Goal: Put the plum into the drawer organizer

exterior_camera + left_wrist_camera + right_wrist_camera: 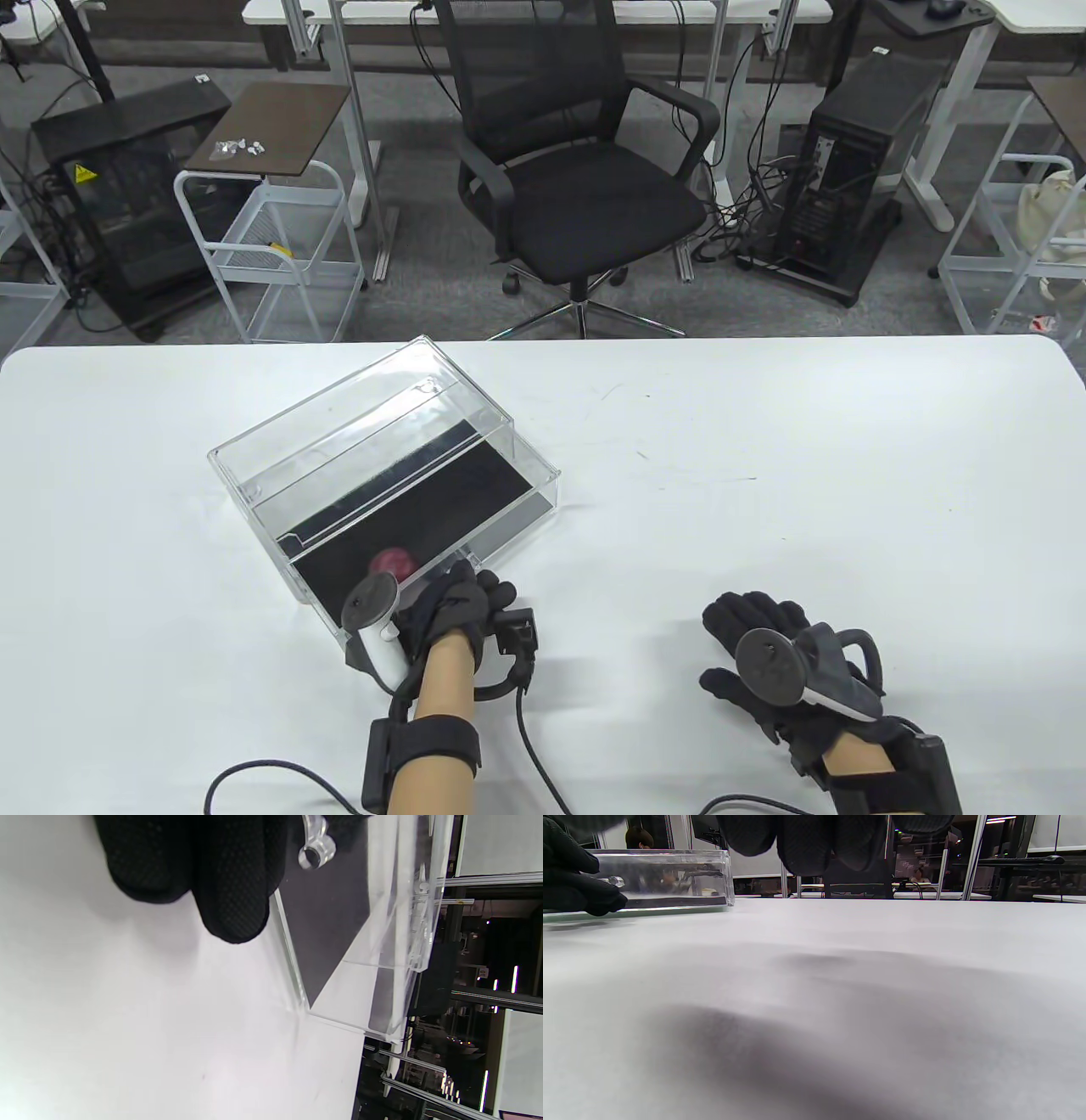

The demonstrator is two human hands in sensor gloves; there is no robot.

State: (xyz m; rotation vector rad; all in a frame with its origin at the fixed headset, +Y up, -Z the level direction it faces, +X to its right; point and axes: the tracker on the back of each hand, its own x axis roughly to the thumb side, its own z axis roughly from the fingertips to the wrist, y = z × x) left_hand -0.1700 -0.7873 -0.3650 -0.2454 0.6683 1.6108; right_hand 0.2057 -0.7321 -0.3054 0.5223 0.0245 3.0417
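Observation:
The clear drawer organizer (pixel 382 441) stands on the white table (pixel 764 475), its drawer with a black liner pulled out toward me. The red plum (pixel 393 561) lies inside the drawer near its front wall. My left hand (pixel 462 598) is at the drawer's front, fingers curled around the small clear handle (pixel 316 853); the fingertips (pixel 231 899) hang beside it. My right hand (pixel 755 632) rests flat on the table, palm down and empty, well right of the organizer. The right wrist view shows the organizer (pixel 670 874) and my left hand (pixel 577 887) at far left.
A black cable (pixel 526 747) trails from my left wrist across the table's near edge. Beyond the table's far edge stand an office chair (pixel 585 170), a wire cart (pixel 271 246) and a computer tower (pixel 857 170).

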